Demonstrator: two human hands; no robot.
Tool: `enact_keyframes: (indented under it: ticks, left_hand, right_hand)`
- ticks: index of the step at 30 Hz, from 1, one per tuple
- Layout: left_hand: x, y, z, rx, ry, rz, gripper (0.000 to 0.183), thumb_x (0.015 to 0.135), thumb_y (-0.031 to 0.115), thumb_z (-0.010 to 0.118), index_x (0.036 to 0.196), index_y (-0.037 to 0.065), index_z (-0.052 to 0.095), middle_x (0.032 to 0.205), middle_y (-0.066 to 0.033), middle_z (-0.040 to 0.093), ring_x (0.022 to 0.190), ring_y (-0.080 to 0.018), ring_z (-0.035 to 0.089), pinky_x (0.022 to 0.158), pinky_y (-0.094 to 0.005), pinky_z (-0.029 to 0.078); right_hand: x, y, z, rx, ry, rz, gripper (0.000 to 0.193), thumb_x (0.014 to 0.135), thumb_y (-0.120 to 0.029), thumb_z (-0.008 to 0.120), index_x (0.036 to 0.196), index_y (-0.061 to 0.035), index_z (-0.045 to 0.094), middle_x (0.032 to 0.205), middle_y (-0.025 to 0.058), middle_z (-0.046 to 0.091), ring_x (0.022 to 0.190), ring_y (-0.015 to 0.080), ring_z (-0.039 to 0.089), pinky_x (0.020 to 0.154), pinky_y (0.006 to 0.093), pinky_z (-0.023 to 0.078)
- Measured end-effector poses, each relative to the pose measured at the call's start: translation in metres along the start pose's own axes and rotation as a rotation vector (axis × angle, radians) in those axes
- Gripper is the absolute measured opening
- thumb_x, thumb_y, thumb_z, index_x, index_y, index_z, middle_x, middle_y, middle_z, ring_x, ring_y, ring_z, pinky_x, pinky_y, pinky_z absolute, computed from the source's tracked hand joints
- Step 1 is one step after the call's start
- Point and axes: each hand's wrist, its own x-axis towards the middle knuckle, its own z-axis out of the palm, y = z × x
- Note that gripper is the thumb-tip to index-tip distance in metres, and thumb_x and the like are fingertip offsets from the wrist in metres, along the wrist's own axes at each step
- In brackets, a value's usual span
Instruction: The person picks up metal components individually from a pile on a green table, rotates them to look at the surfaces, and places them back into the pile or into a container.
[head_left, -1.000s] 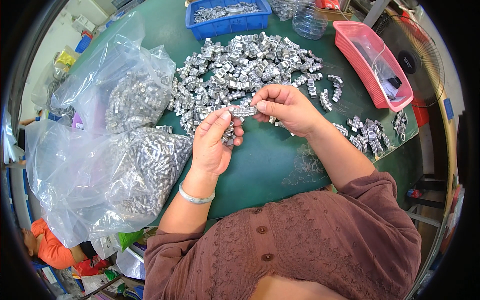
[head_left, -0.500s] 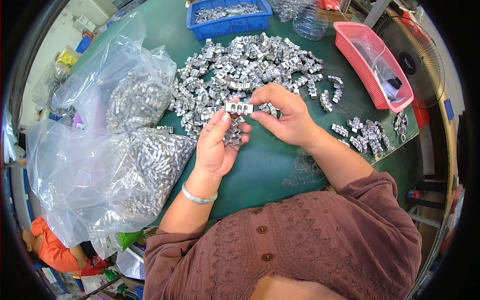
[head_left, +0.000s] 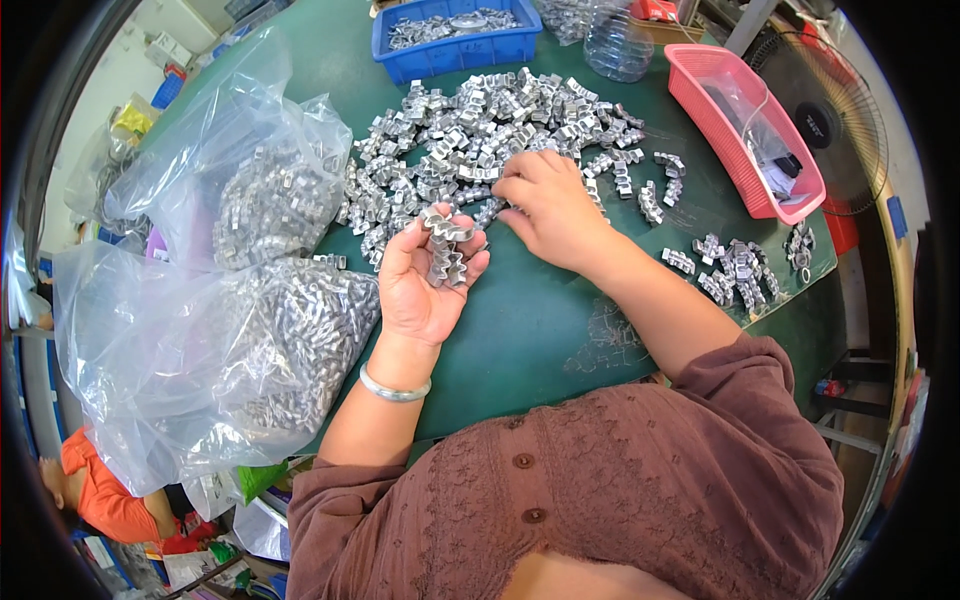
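Note:
My left hand (head_left: 425, 290) is closed around a short wavy run of silver metal pieces (head_left: 446, 248), which rests across its fingers and palm. My right hand (head_left: 550, 215) reaches to the near edge of a large heap of similar silver metal pieces (head_left: 500, 125). Its fingers and thumb are curled toward each other among the pieces there, and what lies between them is hard to make out. Both hands are above the green table (head_left: 520, 340), the left one nearer to me.
Clear plastic bags full of metal pieces (head_left: 300, 340) stand at the left. A blue bin (head_left: 455, 65) of small parts sits at the back, beside a clear plastic jar (head_left: 617, 50). To the right are a pink basket (head_left: 740, 150), a fan (head_left: 820, 120) and a smaller metal cluster (head_left: 742, 270). A person in orange (head_left: 110, 490) is at lower left.
My right hand has left the metal piece that both hands held and moved to the heap's edge. The left hand has lowered slightly, and the wavy run in it now shows turned.

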Motion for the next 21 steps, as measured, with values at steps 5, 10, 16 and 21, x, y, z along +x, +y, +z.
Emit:
enact_keyframes:
  ticks: [5, 10, 16, 21]
  left_hand:
    - [0.001, 0.004, -0.010, -0.100, -0.125, -0.012, 0.027, 0.083, 0.025, 0.050, 0.104, 0.009, 0.050, 0.084, -0.0063, 0.058, 0.079, -0.0223, 0.058, 0.073, -0.0364, 0.050]
    - [-0.002, 0.006, -0.003, -0.031, -0.053, 0.050, 0.029, 0.081, 0.018, 0.052, 0.109, 0.010, 0.048, 0.083, -0.0046, 0.056, 0.082, -0.0221, 0.057, 0.074, -0.0370, 0.050]
    - [-0.001, 0.006, -0.005, 0.023, -0.083, 0.114, 0.028, 0.083, 0.012, 0.049, 0.110, 0.012, 0.043, 0.084, -0.0053, 0.055, 0.085, -0.0221, 0.056, 0.074, -0.0387, 0.050]
    - [0.001, 0.005, -0.004, -0.001, -0.069, 0.102, 0.017, 0.084, 0.012, 0.049, 0.101, 0.012, 0.046, 0.081, -0.0051, 0.055, 0.083, -0.0218, 0.057, 0.074, -0.0385, 0.050]
  right_hand:
    - [0.002, -0.008, 0.008, -0.246, -0.041, -0.084, 0.017, 0.065, -0.014, 0.056, 0.081, -0.0106, 0.062, 0.092, 0.0064, 0.049, 0.094, 0.0238, 0.043, 0.081, 0.0382, 0.031]
    - [0.002, -0.005, 0.006, -0.234, -0.073, -0.088, 0.014, 0.066, -0.010, 0.054, 0.078, -0.0086, 0.061, 0.102, 0.0083, 0.050, 0.099, 0.0252, 0.041, 0.084, 0.0393, 0.029]
    - [0.002, -0.003, 0.006, -0.204, -0.105, -0.138, 0.013, 0.066, -0.009, 0.054, 0.078, -0.0084, 0.058, 0.099, 0.0039, 0.052, 0.098, 0.0240, 0.042, 0.085, 0.0413, 0.029]
    - [0.002, -0.009, 0.008, -0.177, -0.117, -0.160, 0.015, 0.065, -0.012, 0.060, 0.079, -0.0106, 0.057, 0.083, -0.0012, 0.055, 0.094, 0.0210, 0.045, 0.085, 0.0431, 0.029]
